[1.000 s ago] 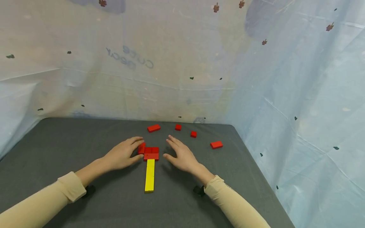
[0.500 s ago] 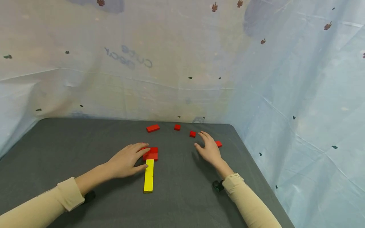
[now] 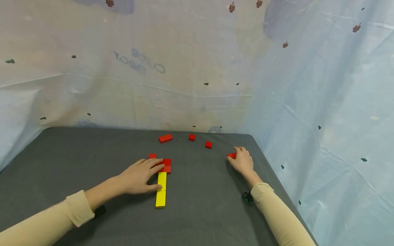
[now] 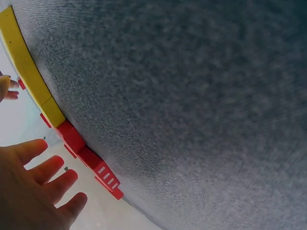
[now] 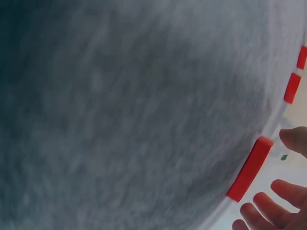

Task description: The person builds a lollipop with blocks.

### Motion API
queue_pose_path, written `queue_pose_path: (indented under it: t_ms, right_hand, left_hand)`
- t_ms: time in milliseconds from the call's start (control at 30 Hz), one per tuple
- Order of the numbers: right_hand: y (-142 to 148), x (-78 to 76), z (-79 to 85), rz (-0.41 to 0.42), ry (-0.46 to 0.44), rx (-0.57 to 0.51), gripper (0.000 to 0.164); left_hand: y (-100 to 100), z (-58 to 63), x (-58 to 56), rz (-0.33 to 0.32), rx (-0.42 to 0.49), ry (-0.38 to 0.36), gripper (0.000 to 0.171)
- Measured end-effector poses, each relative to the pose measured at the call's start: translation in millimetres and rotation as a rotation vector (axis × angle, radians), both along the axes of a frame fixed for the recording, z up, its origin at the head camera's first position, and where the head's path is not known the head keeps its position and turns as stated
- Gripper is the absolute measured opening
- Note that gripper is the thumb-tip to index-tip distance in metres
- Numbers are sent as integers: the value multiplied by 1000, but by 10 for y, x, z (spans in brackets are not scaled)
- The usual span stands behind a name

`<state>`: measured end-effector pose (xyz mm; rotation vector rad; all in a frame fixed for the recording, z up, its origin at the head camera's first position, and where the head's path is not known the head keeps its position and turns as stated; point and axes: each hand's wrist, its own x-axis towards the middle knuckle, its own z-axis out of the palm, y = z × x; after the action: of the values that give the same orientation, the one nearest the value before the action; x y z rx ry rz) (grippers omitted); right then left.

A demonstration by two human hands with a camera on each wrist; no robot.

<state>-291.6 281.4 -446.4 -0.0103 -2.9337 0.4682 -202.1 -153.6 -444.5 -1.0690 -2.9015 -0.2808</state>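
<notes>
My left hand (image 3: 138,179) hovers over a group of red blocks (image 3: 167,163), its fingers relaxed and partly covering them. Below that group runs a yellow strip of blocks (image 3: 160,196), laid end to end; the thumb is over its upper part. In the left wrist view the fingers (image 4: 67,184) are spread above the table, holding nothing, and one red block (image 4: 108,176) shows pale slots in its side. Far right, my right hand (image 3: 243,162) is over a rectangular red block (image 3: 231,155). The right wrist view shows that block (image 5: 250,168) on the cloth, with thumb and fingers apart from it.
Along the back of the dark cloth-covered table (image 3: 92,147) lie a rectangular red block (image 3: 165,138) and two small red blocks, one (image 3: 192,137) farther left and the other (image 3: 208,145) nearer. Pale printed sheeting (image 3: 184,102) hangs behind and at the right.
My right hand has moved right, from beside the red group to the far-right block. My left hand has shifted slightly right and nearer, over the red group and the yellow strip's top.
</notes>
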Motion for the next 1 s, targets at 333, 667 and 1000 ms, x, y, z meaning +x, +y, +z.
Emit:
queue_pose_path:
  t_ms: [333, 667, 1000]
  right_hand:
    - [78, -11, 7, -17, -47, 21, 56]
    - [108, -28, -8, -11, -61, -34, 50]
    - [135, -12, -2, 36, -25, -91, 46]
  left_hand:
    - [14, -6, -8, 0, -17, -98, 94]
    - [16, 12, -16, -1, -24, -160, 100]
    - [25, 8, -28, 2, -53, -185, 102]
